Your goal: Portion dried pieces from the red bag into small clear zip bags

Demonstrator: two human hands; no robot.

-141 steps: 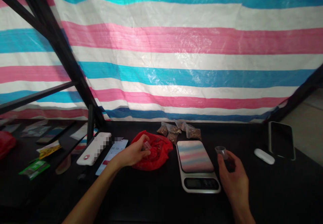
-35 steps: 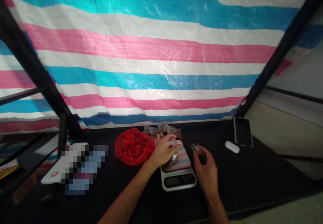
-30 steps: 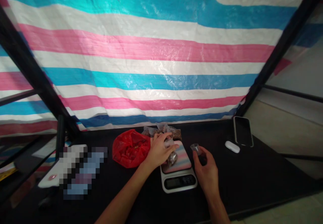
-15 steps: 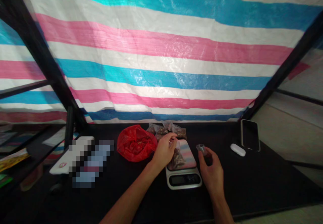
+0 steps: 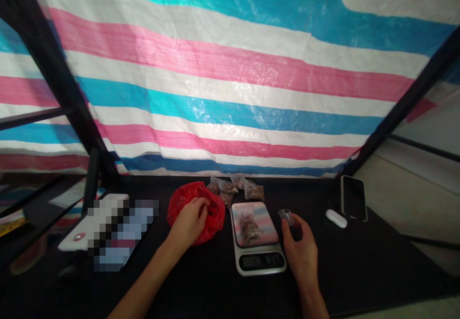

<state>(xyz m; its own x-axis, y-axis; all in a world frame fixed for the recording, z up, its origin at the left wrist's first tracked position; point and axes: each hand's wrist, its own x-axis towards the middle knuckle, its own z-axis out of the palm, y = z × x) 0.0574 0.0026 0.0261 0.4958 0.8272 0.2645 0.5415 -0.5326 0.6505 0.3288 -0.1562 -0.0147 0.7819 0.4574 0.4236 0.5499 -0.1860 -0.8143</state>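
Observation:
My left hand [image 5: 193,217] is over the mouth of a red plastic bag [image 5: 175,199], fingers bent together at its opening. What they pinch, if anything, I cannot make out. Between the thumb and fingers of my right hand [image 5: 302,242] is a small clear plastic cup [image 5: 285,215], just right of the kitchen scale [image 5: 259,266]. A clear bag of brown bits [image 5: 250,229] lies on the scale's plate. Behind the scale are several more small filled clear bags [image 5: 254,190].
A white earphone case [image 5: 336,218] and a phone [image 5: 353,198] lie on the right of the black table [image 5: 362,261]. At left are a white object [image 5: 77,231] and a partly blurred, flat bluish item [image 5: 126,242]. A striped plastic sheet [image 5: 230,77] hangs behind.
My left hand has moved left from the bag on the scale to the red bag. My right hand still holds the cup in about the same place.

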